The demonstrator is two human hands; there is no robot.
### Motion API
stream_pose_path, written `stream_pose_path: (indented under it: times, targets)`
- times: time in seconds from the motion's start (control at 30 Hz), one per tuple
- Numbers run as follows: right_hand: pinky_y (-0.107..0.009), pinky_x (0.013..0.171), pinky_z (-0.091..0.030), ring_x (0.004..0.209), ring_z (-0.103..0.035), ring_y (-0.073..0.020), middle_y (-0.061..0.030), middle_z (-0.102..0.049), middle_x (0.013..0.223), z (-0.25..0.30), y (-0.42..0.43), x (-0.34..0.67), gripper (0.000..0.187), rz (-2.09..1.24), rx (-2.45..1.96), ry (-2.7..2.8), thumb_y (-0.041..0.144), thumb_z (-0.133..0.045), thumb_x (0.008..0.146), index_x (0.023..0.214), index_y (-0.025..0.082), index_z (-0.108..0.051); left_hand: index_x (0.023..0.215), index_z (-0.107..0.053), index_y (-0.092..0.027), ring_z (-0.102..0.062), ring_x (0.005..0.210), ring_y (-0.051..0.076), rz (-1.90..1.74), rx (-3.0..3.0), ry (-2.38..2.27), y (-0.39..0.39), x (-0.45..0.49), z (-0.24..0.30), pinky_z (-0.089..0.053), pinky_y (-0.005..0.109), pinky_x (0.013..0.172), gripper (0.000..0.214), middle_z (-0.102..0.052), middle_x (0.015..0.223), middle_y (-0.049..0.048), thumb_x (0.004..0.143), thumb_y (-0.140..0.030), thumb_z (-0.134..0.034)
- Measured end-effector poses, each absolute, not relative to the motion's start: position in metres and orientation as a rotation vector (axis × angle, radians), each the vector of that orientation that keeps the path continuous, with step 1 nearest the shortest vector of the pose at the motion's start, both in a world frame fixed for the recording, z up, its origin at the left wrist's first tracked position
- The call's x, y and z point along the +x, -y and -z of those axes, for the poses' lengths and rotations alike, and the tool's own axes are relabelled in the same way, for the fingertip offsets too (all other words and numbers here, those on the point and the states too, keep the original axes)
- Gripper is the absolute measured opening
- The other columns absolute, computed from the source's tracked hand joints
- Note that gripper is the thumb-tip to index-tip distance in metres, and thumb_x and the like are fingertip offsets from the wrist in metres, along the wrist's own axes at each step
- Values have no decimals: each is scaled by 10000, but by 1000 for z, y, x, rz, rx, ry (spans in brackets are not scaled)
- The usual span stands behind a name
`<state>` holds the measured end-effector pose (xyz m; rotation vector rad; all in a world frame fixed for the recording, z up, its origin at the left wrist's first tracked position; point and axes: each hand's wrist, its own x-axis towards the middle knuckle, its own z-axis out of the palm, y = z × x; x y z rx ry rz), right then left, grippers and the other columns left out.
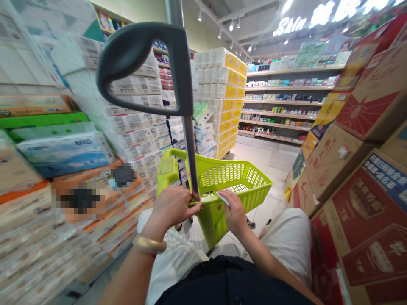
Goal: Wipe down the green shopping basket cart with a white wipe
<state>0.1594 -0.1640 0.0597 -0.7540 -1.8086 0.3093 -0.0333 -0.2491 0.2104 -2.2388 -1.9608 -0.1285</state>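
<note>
My left hand (173,207) grips the lime-green plastic shopping trolley basket (229,186) at its near rim, where a steel pole (190,148) rises from it. The pole ends in a dark grey curved handle (143,55) above my hands. My right hand (233,212) rests on the rim to the right and pinches a small white slip (223,198) between its fingers. A gold bangle (149,244) circles my left wrist. Inside the basket I can see only its mesh floor and walls, and part of it is hidden behind my hands.
Tall stacks of wrapped tissue packs (136,127) line the left side, and toilet roll bales (219,84) stand ahead. Printed red and brown cartons (359,212) wall the right side. Store shelves (280,101) of small products stand beyond a tiled floor (267,156).
</note>
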Motion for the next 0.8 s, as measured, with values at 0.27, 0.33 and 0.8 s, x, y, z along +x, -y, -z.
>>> stream_pose_path:
  times: [0.27, 0.33, 0.8]
  targets:
    - [-459, 1089, -413, 1158, -599, -215, -58, -696, 1169, -63, 162, 166, 453, -328, -766, 1871, 74, -416, 848, 1186, 251, -661, 874, -780, -247, -678, 774, 225, 161, -2229, 1940, 255, -39, -211, -402, 288, 628, 372, -757, 804, 74, 857, -501, -508]
    - [-469, 1075, -421, 1145, -601, -225, -64, -706, 1135, -61, 160, 168, 442, -315, -829, 1818, 74, -409, 845, 1151, 245, -679, 870, -779, -249, -677, 769, 225, 151, -2231, 1934, 255, -39, -211, -397, 288, 620, 370, -756, 808, 72, 862, -497, -504]
    - [-458, 1032, -448, 1084, -621, -228, -71, -718, 1076, -60, 154, 173, 416, -307, -872, 1803, 78, -423, 840, 1108, 242, -696, 730, -653, -203, -613, 712, 187, 772, -2110, 1663, 257, -49, -202, -447, 303, 678, 282, -676, 727, 36, 870, -412, -526]
